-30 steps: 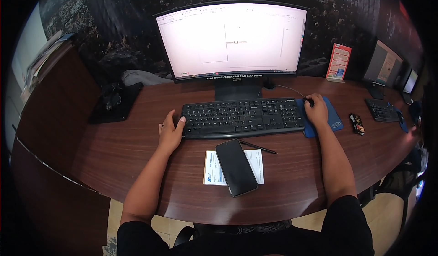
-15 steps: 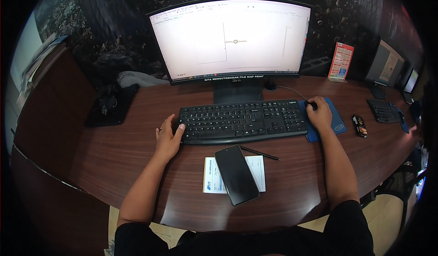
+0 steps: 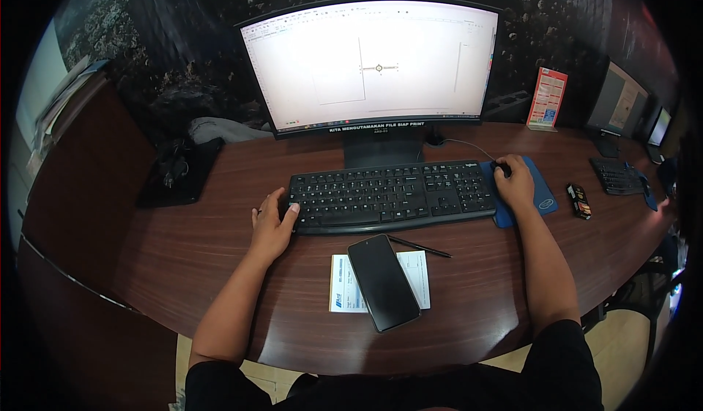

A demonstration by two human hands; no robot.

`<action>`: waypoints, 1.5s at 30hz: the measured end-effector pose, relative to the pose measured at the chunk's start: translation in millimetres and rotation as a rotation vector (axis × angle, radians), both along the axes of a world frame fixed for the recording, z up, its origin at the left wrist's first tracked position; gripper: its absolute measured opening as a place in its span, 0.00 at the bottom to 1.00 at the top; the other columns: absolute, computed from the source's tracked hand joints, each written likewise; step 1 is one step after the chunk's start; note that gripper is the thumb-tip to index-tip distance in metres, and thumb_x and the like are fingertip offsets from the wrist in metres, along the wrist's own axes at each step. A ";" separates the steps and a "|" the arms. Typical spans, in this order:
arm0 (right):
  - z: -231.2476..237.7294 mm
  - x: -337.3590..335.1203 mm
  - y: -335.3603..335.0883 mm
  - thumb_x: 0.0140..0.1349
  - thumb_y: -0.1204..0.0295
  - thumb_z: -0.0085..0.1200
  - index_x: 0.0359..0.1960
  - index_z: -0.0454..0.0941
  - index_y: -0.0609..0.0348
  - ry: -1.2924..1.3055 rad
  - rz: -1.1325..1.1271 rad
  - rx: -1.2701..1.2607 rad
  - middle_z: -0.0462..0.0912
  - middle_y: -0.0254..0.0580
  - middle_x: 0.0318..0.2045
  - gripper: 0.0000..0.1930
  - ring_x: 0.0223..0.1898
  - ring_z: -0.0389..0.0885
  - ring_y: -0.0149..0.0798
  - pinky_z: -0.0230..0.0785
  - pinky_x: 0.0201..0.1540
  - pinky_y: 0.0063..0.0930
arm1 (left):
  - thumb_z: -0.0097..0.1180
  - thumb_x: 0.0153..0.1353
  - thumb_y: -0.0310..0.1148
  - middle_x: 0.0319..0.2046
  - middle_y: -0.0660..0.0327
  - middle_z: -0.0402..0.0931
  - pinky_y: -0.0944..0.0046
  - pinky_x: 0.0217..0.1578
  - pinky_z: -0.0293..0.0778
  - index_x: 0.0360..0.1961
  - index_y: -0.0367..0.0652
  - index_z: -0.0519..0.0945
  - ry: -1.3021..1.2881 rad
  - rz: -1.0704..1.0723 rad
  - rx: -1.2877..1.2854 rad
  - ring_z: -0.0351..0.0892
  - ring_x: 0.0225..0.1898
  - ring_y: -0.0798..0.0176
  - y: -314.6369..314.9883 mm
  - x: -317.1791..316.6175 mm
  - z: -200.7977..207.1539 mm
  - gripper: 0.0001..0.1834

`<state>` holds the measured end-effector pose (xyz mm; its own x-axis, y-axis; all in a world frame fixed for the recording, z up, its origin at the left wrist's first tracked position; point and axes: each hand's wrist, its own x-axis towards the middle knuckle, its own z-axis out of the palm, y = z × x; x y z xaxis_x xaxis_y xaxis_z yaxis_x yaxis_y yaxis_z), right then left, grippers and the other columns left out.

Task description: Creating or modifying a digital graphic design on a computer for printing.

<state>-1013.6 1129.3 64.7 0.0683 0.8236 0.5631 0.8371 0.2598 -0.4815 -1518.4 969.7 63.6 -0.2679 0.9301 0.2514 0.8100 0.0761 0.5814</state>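
My left hand (image 3: 272, 226) rests at the left end of a black keyboard (image 3: 392, 199), its thumb over the edge keys and its fingers apart. It holds nothing. On the right, my right hand (image 3: 517, 185) is curled over a black computer mouse (image 3: 502, 168), mostly hidden under the palm, on a blue mouse pad (image 3: 543, 200). Beyond the keyboard stands a wide monitor (image 3: 307, 67) showing a mostly white page with a small round drawing near its middle. Below the keyboard a dark smartphone (image 3: 384, 283) lies across a printed paper form (image 3: 346, 285), beside a black pen (image 3: 421, 247).
A small dark box (image 3: 578, 201) lies right of the mouse pad. Behind it are an upright orange desk calendar (image 3: 548, 98), a second keyboard (image 3: 616, 176) and another screen (image 3: 624, 103). A black pad (image 3: 165, 186) bearing a dark object sits far left, beside a brown partition (image 3: 88, 129).
Small marks now surround the drawing on the screen. The whole view has shifted slightly; both hands keep their places at the keyboard and mouse.
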 end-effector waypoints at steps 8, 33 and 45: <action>-0.1 1.2 0.9 0.58 0.70 0.60 0.42 0.85 0.55 0.005 0.025 0.023 0.83 0.41 0.47 0.10 0.51 0.81 0.50 0.73 0.54 0.41 | 0.49 0.71 0.53 0.67 0.47 0.69 0.34 0.73 0.35 0.70 0.41 0.65 -0.022 -0.007 -0.034 0.62 0.72 0.45 -1.6 3.3 3.1 0.35; 1.1 -0.2 3.6 0.58 0.73 0.61 0.41 0.85 0.62 0.001 0.109 0.050 0.83 0.51 0.50 0.10 0.54 0.81 0.53 0.73 0.57 0.40 | 0.69 0.51 0.64 0.72 0.43 0.59 0.30 0.73 0.33 0.75 0.38 0.54 0.118 -0.157 -0.166 0.55 0.75 0.42 -10.3 8.3 15.9 0.61; -1.1 0.5 3.7 0.58 0.72 0.61 0.43 0.85 0.59 0.020 0.101 0.053 0.83 0.49 0.50 0.11 0.55 0.81 0.52 0.73 0.57 0.39 | 0.69 0.51 0.64 0.72 0.42 0.60 0.32 0.73 0.33 0.75 0.38 0.53 0.127 -0.149 -0.185 0.55 0.75 0.42 -11.3 10.2 17.3 0.61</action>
<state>-1013.0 1133.0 63.6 -0.0019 0.7961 0.6052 0.7958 0.3676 -0.4812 -1508.2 958.4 80.9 -0.1017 0.9902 0.0960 0.8858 0.0462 0.4618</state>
